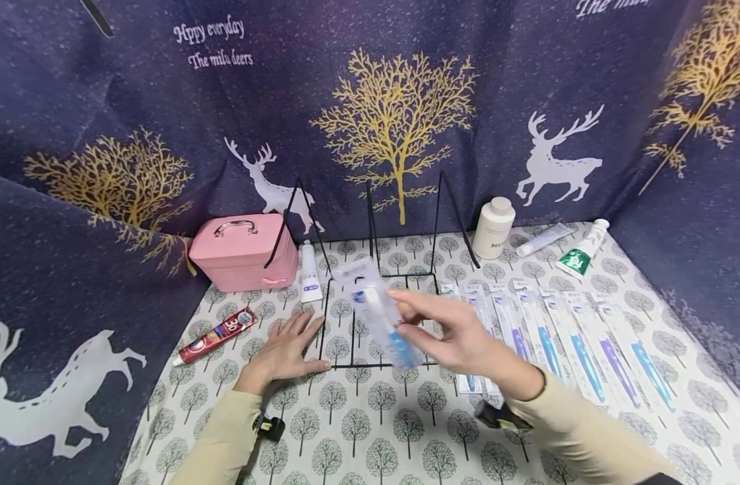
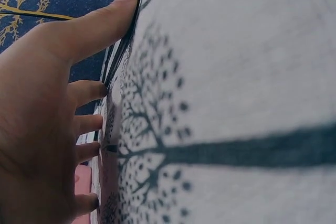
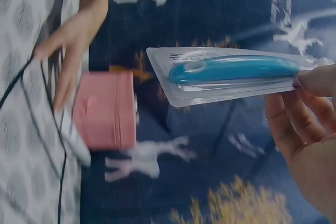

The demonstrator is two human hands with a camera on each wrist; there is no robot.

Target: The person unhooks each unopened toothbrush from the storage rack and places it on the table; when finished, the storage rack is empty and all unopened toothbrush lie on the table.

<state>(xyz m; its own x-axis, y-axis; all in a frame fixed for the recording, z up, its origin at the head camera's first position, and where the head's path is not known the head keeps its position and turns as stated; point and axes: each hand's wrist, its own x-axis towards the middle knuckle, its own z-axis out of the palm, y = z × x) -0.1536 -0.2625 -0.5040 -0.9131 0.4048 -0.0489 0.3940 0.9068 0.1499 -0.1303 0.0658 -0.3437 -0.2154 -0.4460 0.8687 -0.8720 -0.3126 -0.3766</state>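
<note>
My right hand (image 1: 460, 330) pinches a packaged toothbrush (image 1: 378, 313) by its edge, lifted over the black wire rack (image 1: 353, 323). In the right wrist view the blue handle (image 3: 236, 70) shows through the clear blister pack, thumb on one side and fingers on the other. My left hand (image 1: 287, 350) rests on the tablecloth with fingers spread, at the left side of the rack. The left wrist view shows its thumb (image 2: 113, 17) right at the black wire. Several packaged toothbrushes (image 1: 578, 343) lie in a row to the right of the rack.
A pink case (image 1: 245, 252) stands at the back left, beside a white tube (image 1: 310, 273). Nearer lies a red toothpaste box (image 1: 217, 337). At the back right are a white bottle (image 1: 494, 229), a pale tube (image 1: 545, 239) and a green-and-white tube (image 1: 583, 249). The rack's wires rise upright behind.
</note>
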